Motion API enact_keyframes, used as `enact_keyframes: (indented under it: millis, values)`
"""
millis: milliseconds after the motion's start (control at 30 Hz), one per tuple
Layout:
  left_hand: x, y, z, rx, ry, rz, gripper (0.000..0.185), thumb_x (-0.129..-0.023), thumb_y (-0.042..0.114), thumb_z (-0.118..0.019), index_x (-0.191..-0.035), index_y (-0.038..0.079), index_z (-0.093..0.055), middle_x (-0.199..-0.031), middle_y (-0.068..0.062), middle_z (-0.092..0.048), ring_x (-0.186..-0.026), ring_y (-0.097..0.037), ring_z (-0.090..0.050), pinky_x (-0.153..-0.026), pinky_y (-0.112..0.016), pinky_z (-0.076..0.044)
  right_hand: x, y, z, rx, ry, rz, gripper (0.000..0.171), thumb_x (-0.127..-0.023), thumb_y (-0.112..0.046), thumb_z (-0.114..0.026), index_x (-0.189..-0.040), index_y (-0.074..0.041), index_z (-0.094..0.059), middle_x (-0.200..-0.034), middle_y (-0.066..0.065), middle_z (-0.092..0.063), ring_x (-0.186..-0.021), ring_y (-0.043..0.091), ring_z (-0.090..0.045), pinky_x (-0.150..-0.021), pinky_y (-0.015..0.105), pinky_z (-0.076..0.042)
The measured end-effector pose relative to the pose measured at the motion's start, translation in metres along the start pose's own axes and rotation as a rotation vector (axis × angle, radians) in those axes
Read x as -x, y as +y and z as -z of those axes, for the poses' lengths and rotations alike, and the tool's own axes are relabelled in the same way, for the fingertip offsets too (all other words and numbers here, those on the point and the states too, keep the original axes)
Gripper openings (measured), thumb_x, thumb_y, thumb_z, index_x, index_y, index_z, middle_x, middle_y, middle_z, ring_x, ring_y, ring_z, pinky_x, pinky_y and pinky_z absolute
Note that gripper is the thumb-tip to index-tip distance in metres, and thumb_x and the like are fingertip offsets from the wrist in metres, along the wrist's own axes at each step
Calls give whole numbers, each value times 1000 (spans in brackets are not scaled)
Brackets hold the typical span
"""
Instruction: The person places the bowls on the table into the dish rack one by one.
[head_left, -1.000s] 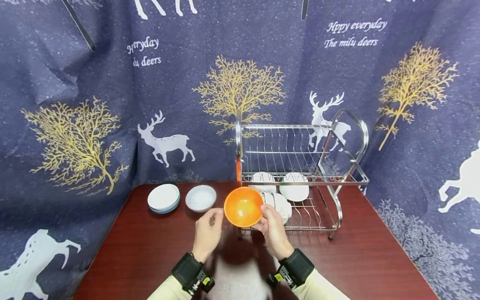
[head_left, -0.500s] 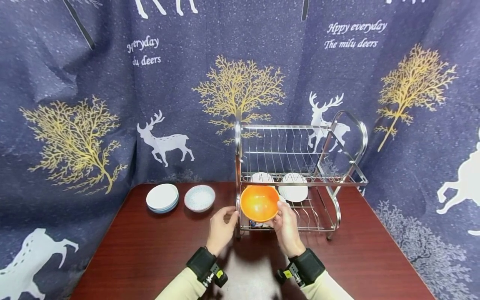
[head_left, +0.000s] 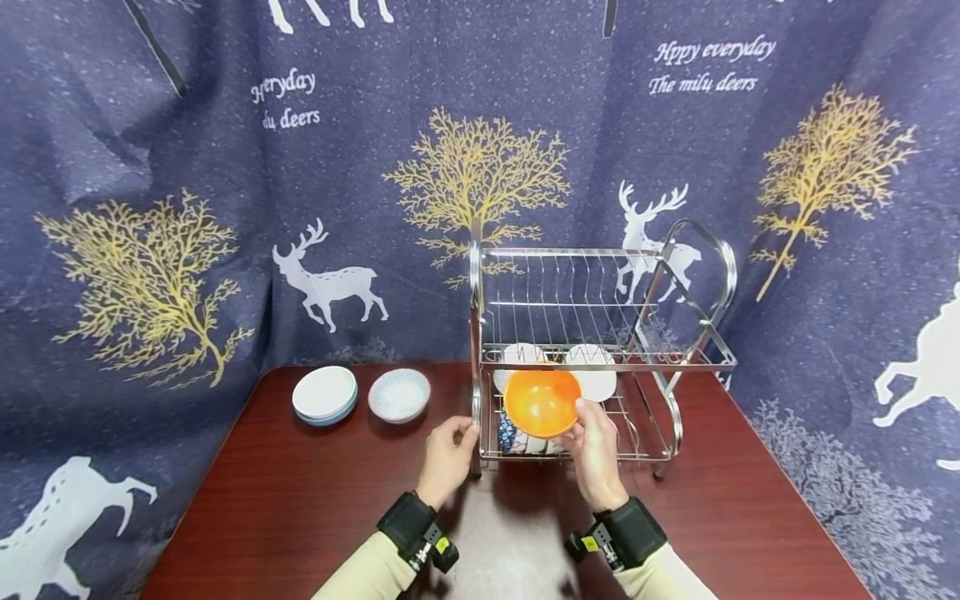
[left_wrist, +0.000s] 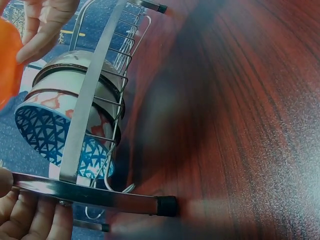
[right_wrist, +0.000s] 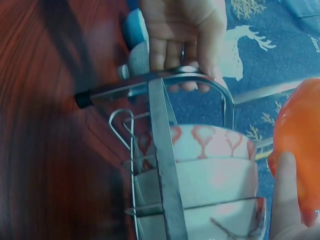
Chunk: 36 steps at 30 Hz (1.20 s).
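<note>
My right hand (head_left: 598, 454) pinches an orange bowl (head_left: 543, 405) by its right rim, its inside facing me. The bowl is in front of the lower tier of a metal dish rack (head_left: 585, 367). My left hand (head_left: 446, 460) grips the rack's left front post; in the left wrist view thumb and fingers lie on either side of the metal tube (left_wrist: 85, 194). On the lower tier, a row of patterned bowls (right_wrist: 215, 175) stands on edge, partly hidden behind the orange bowl in the head view. White bowls (head_left: 596, 379) stand behind them.
Left of the rack on the red-brown table (head_left: 300, 500) are a stack of white and blue dishes (head_left: 325, 394) and a pale speckled bowl (head_left: 399, 396). The rack's upper tier (head_left: 570, 304) overhangs the lower one. A blue deer-print cloth (head_left: 420, 67) hangs behind.
The right hand has carried the orange bowl rightward, from left of the bowls to in front of the lower tier. The left hand has moved right, onto the rack's post.
</note>
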<state>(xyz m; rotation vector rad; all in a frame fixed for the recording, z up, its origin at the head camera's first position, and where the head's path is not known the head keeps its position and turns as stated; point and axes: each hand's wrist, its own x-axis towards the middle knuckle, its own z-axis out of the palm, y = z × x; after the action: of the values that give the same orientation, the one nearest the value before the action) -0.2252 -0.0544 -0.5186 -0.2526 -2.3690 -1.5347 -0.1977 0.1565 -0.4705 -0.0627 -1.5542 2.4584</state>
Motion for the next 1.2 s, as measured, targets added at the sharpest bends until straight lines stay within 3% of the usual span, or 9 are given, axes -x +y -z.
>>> enact_keyframes:
  millis: [333, 567, 833, 1033, 1200]
  values:
    - [-1, 0, 0, -21, -44, 42, 7, -92, 13, -63, -89, 8, -67, -75, 0, -65, -69, -12, -58, -67, -28, -49, -9, -3, 13, 111, 80, 41, 25, -99, -26, -51, -110, -3, -51, -95, 6, -63, -76, 15, -65, -68, 31, -56]
    - [-1, 1, 0, -32, -51, 40, 9, -93, 13, -61, -87, 7, -66, -73, 1, -62, -68, -12, -57, -67, -28, -49, -14, -7, 20, 83, 159, 111, 20, -99, -21, -51, -108, -3, -47, -103, 10, -54, -83, 14, -63, -73, 32, -56]
    - [0, 0, -1, -42, -50, 49, 9, -93, 13, -61, -86, 9, -65, -72, 2, -61, -68, -11, -56, -68, -28, -48, -18, -2, 24, 124, 306, 249, 28, -94, -12, -60, -114, 0, -45, -100, 10, -45, -82, 13, -56, -73, 26, -54]
    - [0, -1, -1, -33, -41, 31, 10, -93, 13, -62, -84, 9, -64, -69, 3, -59, -65, -10, -54, -65, -27, -47, -20, 5, 28, 186, 367, 332, 40, -90, -10, -66, -120, 4, -44, -108, 10, -47, -93, 18, -54, -74, 18, -51]
    - [1, -2, -1, -29, -35, 16, 10, -92, 13, -62, -83, 10, -64, -67, 4, -58, -63, -8, -53, -64, -26, -47, -19, 2, 28, 230, 397, 401, 48, -86, -2, -68, -123, 13, -42, -113, 13, -48, -99, 23, -51, -83, 23, -42]
